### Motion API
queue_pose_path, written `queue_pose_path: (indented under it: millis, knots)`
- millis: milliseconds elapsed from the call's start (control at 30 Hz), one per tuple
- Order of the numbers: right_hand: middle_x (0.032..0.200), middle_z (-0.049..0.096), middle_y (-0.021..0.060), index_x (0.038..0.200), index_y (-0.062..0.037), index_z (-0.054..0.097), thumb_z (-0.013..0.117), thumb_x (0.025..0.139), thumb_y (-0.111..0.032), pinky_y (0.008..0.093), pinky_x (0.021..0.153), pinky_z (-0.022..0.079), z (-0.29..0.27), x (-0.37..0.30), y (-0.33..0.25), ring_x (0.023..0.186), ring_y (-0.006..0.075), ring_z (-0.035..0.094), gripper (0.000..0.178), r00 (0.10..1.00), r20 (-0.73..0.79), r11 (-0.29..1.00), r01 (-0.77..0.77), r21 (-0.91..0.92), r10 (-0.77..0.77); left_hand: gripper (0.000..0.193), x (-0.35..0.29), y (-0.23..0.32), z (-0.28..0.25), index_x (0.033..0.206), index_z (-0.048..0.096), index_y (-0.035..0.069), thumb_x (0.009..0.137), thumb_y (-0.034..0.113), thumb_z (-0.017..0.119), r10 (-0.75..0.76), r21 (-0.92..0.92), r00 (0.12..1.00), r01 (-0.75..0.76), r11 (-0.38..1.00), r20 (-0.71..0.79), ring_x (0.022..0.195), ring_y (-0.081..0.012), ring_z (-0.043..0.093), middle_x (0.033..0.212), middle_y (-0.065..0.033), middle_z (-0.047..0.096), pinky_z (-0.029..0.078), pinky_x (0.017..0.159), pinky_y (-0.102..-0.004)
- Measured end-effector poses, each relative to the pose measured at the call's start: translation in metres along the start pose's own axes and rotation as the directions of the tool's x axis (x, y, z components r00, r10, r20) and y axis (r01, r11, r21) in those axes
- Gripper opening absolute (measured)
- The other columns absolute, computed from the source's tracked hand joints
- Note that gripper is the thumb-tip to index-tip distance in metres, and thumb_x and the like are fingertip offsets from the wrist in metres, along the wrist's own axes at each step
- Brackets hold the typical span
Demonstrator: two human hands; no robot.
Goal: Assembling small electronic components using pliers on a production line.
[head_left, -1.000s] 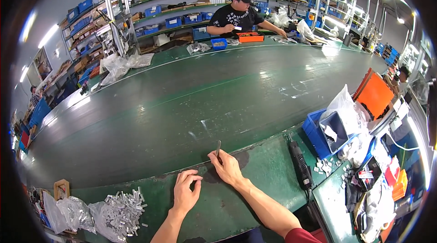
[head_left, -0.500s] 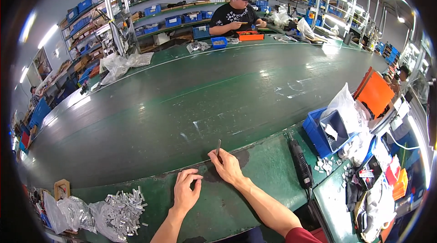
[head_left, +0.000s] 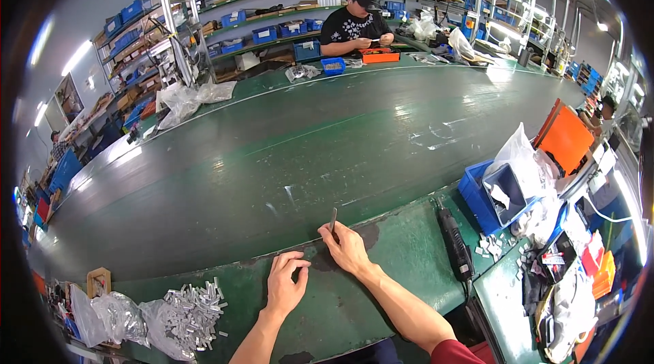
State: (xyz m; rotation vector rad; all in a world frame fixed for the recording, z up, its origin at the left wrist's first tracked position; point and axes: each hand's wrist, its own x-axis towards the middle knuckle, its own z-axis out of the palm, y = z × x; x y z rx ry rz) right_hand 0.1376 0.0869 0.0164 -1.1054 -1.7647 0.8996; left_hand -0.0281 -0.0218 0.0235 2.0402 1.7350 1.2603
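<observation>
My right hand is closed round a thin grey metal tool, whose narrow end sticks up past the fingers. The tool's lower part is hidden in my grip, so its exact kind does not show. Just left of it, my left hand hovers over the green bench, fingers curved and thumb apart, with nothing visible between them. Both hands are near the bench's far edge. A heap of small shiny metal pieces spills from a clear plastic bag at the lower left.
A black corded power tool lies to the right. Beyond it are a blue bin, small pale scraps and an orange panel. Across the wide green conveyor belt, a co-worker sits behind an orange tray.
My view has shifted slightly, while both my hands keep nearly the same pose. Across the belt, the co-worker's head has bent lower and their two hands have come together.
</observation>
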Motion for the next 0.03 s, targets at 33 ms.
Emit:
queue_pose_path:
  millis: [33]
  knots:
    - [0.087, 0.068, 0.0181, 0.102, -0.0016, 0.065, 0.061, 0.100, -0.027, 0.0408, 0.068, 0.051, -0.0008, -0.0001, -0.0021, 0.075, 0.0326, 0.068, 0.026, 1.000, 0.003, 1.000, 0.001, 0.007, -0.001, 0.016, 0.0002, 0.0003, -0.0010, 0.097, 0.070, 0.006, 0.083, -0.001, 0.071, -0.004, 0.000, 1.000, 0.004, 1.000, 0.006, 0.107, -0.0314, 0.062, 0.114, -0.0092, 0.066, 0.050, 0.094, -0.0404]
